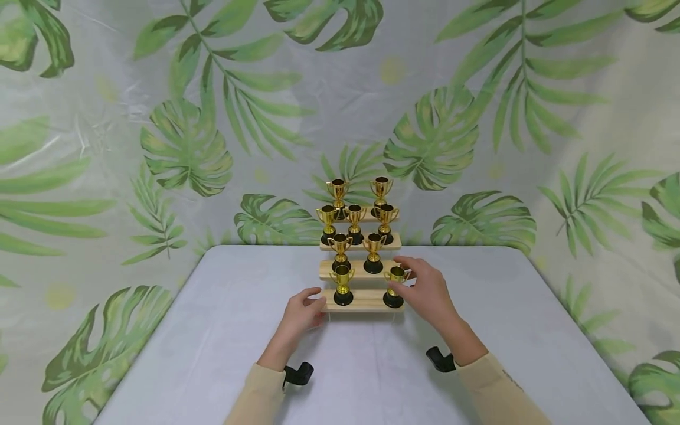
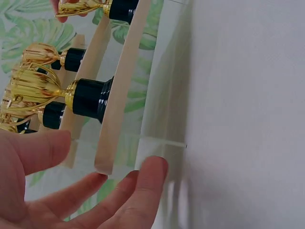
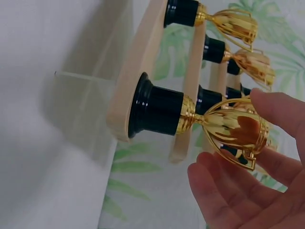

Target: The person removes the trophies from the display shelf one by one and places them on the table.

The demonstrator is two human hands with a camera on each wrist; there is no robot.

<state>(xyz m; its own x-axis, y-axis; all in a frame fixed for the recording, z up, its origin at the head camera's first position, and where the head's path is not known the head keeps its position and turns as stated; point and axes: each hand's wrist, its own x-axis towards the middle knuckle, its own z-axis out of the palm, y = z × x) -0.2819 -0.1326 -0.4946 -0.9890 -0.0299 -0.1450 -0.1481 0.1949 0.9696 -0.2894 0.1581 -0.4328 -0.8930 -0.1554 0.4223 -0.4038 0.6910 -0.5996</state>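
A tiered stand with wooden shelves (image 1: 363,300) holds several small gold trophies with black bases. At the right end of the lowest shelf, my right hand (image 1: 427,292) has its thumb and fingers curved around the gold cup of a trophy (image 3: 228,126). That trophy's base stands on the shelf. Beside the left end of the same shelf is my left hand (image 1: 301,319), fingers spread, holding nothing. In the left wrist view a fingertip is at the shelf's end; whether it touches cannot be told. Another trophy (image 2: 88,98) stands near that end.
Higher shelves carry more trophies, such as one on the top tier (image 1: 381,190). Clear supports hold the lowest shelf above the white tabletop (image 1: 361,378). Behind the table hangs a leaf-patterned sheet (image 1: 350,88).
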